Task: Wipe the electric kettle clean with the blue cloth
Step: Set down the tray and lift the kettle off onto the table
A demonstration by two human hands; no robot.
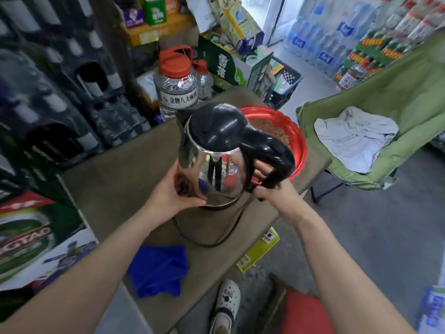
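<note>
Low in the frame, left of centre, one blue cloth [159, 271] lies crumpled on the table [115, 179], nobody touching it. Up at centre, one electric kettle [213, 162], lid on, cord looping toward us. Left hand [172, 191] cups the steel belly, right hand [272, 186] wraps the black handle's foot. Best play, I'd say: keep the handle gripped, free the left to fetch the cloth, mind the cord. Behind, one red tray [297, 141]; further up, two red-capped jars [177, 85].
</note>
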